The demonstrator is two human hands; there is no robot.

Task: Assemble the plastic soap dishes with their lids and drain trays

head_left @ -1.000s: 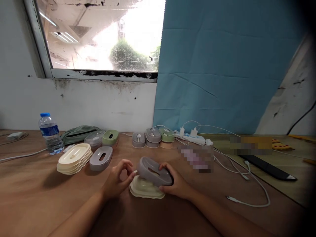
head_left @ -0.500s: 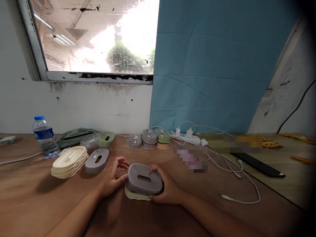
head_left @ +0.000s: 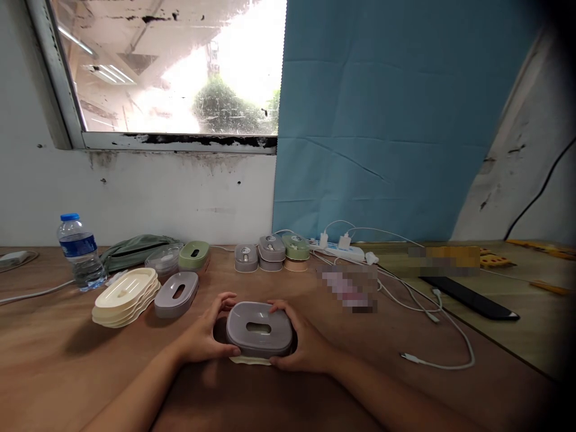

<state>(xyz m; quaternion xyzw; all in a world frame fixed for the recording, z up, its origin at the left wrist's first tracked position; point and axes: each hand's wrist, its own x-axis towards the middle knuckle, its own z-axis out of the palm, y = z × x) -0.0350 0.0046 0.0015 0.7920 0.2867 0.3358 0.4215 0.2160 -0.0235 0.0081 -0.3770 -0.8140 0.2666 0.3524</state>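
A grey oval plastic box cover [head_left: 259, 315] with a slot in its top sits over a cream plastic base [head_left: 250, 360], whose front edge peeks out below. My right hand [head_left: 301, 342] grips the cover's right side, fingers on the top rim and thumb low at the front. On the other side, my left hand [head_left: 211, 336] curves round the left end, its thumb against the front left corner. To the left stand a similar grey cover [head_left: 177, 294] and a stack of cream bases [head_left: 126, 297].
A green slotted cover [head_left: 194, 255], a clear round container [head_left: 162, 259], a green pouch [head_left: 135, 249] and a water bottle [head_left: 81, 252] stand at back left. Several small boxes [head_left: 271, 252] line the wall. A power strip [head_left: 344, 251], cables [head_left: 470, 354] and a black flat object [head_left: 470, 298] lie right.
My left hand has closed in on the cover's left end, thumb now at its front corner. The cover has turned straighter and shifted slightly left, hiding more of the cream base.
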